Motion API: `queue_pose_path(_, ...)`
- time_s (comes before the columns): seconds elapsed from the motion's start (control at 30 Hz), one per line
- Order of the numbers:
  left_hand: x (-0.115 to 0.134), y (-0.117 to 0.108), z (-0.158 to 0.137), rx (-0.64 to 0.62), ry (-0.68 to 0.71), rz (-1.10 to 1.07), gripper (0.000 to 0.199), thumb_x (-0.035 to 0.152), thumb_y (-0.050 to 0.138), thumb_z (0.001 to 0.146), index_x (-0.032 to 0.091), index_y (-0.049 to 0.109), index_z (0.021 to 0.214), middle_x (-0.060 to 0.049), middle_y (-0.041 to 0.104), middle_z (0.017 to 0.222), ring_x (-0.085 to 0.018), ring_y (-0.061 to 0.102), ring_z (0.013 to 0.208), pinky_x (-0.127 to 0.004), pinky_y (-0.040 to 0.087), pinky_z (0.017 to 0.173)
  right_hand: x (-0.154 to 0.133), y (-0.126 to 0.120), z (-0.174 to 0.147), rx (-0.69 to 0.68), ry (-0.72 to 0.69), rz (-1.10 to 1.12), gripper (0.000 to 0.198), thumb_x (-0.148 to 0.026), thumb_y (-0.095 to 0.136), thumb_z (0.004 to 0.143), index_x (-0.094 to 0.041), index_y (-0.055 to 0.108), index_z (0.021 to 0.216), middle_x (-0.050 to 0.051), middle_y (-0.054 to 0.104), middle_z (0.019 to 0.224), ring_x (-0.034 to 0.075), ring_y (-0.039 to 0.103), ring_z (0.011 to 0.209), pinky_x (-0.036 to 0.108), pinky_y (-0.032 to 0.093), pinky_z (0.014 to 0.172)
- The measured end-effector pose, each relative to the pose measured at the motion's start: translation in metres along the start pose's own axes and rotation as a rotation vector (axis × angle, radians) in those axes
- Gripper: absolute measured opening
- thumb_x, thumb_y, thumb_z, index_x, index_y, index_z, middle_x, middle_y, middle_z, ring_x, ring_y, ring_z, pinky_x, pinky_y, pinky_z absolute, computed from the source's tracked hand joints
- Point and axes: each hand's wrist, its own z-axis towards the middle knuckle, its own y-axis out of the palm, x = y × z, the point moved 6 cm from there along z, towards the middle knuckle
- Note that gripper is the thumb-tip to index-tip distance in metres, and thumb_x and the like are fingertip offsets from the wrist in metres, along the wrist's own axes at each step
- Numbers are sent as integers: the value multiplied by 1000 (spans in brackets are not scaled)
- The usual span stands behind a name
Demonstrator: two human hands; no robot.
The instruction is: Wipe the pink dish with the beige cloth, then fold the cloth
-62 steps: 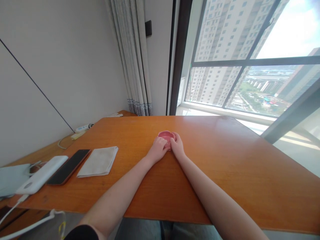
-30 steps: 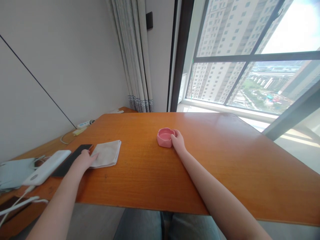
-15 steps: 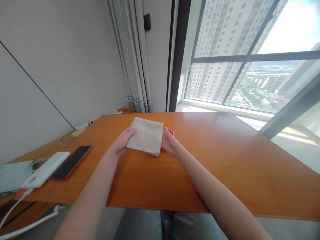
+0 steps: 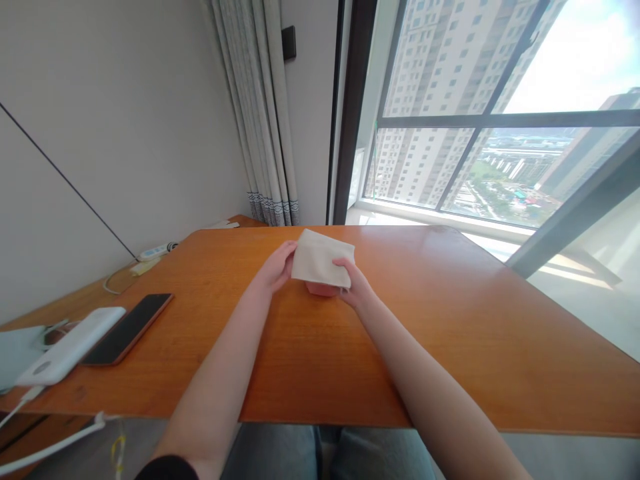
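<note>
A folded beige cloth [image 4: 323, 259] is held up above the table in the head view, tilted slightly down to the right. My right hand [image 4: 356, 285] grips its right side, with the thumb on top and the other fingers underneath. At the left edge my left hand [image 4: 281, 265] is closed against the cloth, its fingertips partly hidden behind it. A pinkish-red shape [image 4: 323, 289] shows below the cloth's lower edge; I cannot make out whether it is fingers or a separate thing.
The brown wooden table [image 4: 450, 333] stretches out under both arms. On its left lie a dark phone [image 4: 129, 329], a white power bank [image 4: 73, 345] with a cable, and a power strip [image 4: 156, 252] by the wall. A large window [image 4: 450, 167] stands beyond.
The cloth and both hands have shifted right. My right thumb now lies on top of the cloth, while my left thumb has left its upper face. The pinkish-red shape has appeared below it.
</note>
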Motion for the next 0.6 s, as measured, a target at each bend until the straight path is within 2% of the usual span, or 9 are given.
queue_pose_path(0.1,-28,-24,9,194,-57,47,12,25,54,83,19,44,82,-7,66,103,-15,64,88,-26,50,74,-27,-32,3,345,-265,-236,32,-19,49,64,-16,59,95,8,67,95,27,64,93,39,53,80)
queue_pose_path(0.13,-37,-31,11,253,-57,111,12,24,54,82,19,43,81,-7,65,104,-15,64,89,-26,50,74,-37,-38,1,426,-364,-377,33,-18,48,65,-16,60,95,8,67,94,27,63,93,39,51,81)
queue_pose_path(0.17,-44,-35,12,294,-48,192,12,25,54,82,19,43,81,-7,65,103,-15,64,90,-26,49,74,-44,-40,0,451,-442,-534,33,-18,47,66,-16,60,96,8,67,93,27,62,93,41,50,82)
queue_pose_path(0.2,-51,-38,13,316,-38,274,12,26,55,81,19,45,82,-8,64,102,-16,63,91,-26,49,74,-48,-37,0,414,-497,-700,34,-16,47,67,-17,60,98,8,67,93,27,62,93,42,48,85)
queue_pose_path(0.27,-63,-38,15,310,-24,390,15,28,59,78,19,48,83,-8,64,100,-17,62,93,-29,49,78,-42,-21,1,192,-539,-1036,37,-10,47,67,-20,61,100,7,67,92,26,60,95,46,41,94)
queue_pose_path(0.33,-70,-34,15,271,16,474,17,30,62,76,19,52,85,-8,65,98,-19,60,96,-33,46,86,-21,-3,0,-89,-493,-1338,39,-5,48,65,-23,63,96,6,67,92,26,57,101,52,29,102)
queue_pose_path(0.4,-71,-29,15,216,75,589,18,32,62,78,20,55,89,-8,65,101,-21,59,100,-37,42,94,-1,8,-3,-255,-424,-1538,34,-4,51,66,-23,64,91,7,67,94,28,53,107,54,25,103)
queue_pose_path(0.5,-71,-24,14,157,129,745,19,37,56,83,22,58,94,-9,65,106,-25,57,105,-41,37,99,13,14,-6,-291,-391,-1662,22,-14,59,72,-21,64,93,11,66,97,31,50,106,49,35,93)
queue_pose_path(0.6,-74,-22,13,159,145,716,19,36,52,85,21,56,97,-10,64,108,-24,57,108,-40,37,100,15,14,-5,-278,-421,-1682,16,-34,62,79,-20,64,87,11,66,88,30,51,96,45,38,85)
